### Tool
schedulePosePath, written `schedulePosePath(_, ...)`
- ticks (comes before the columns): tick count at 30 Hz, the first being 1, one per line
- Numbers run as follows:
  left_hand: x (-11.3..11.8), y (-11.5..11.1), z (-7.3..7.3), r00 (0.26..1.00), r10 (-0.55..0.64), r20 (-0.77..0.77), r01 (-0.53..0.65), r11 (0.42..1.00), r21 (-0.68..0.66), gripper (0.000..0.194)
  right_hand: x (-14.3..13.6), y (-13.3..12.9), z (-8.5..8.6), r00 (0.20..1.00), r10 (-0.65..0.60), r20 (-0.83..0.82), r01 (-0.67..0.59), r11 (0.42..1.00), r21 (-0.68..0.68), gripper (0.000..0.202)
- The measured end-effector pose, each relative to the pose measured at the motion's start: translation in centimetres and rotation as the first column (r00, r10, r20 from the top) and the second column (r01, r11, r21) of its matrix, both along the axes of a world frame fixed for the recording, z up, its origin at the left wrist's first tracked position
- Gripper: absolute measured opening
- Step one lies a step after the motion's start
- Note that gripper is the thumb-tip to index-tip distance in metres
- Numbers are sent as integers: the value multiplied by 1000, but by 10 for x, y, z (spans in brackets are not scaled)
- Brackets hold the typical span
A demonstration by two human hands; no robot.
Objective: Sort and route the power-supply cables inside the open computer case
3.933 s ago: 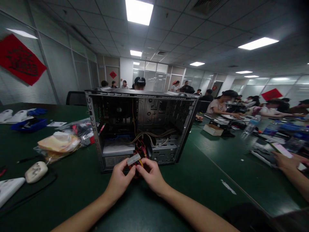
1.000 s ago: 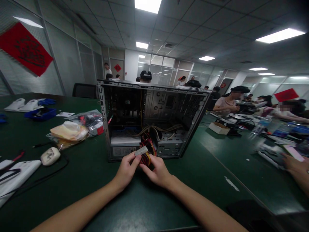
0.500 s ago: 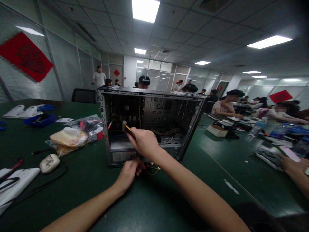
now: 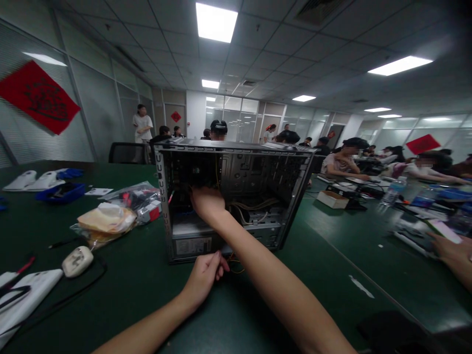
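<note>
We find the computer case upright on the table, near side open. The right hand is inside at left, grip hidden; the left hand curls beside wires, hold unclear.

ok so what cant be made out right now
All in the head view:
Right hand: fingertips, and anything they hold, hidden behind the hand inside the computer case.
Left hand: anything inside its curl, hidden by the hand itself.
Power supply label: print too small.
Co-worker's hand: arm cut off by the right edge.
</note>
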State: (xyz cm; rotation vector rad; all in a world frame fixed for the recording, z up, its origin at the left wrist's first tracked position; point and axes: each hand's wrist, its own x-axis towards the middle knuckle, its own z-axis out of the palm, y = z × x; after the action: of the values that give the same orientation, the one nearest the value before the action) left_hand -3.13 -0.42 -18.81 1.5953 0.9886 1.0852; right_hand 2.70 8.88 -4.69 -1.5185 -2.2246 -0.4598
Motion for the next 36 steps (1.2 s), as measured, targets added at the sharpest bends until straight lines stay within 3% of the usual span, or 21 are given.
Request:
schedulePosePath(23,-2,1,-7,998,-44,-42,46,997,58,66,-5,1,-5,998,-46,-46,49,997,54,32)
schedulePosePath(36,-1,0,-3,997,-45,-68,49,997,58,68,-4,0,-5,996,-53,-65,54,998,22,34)
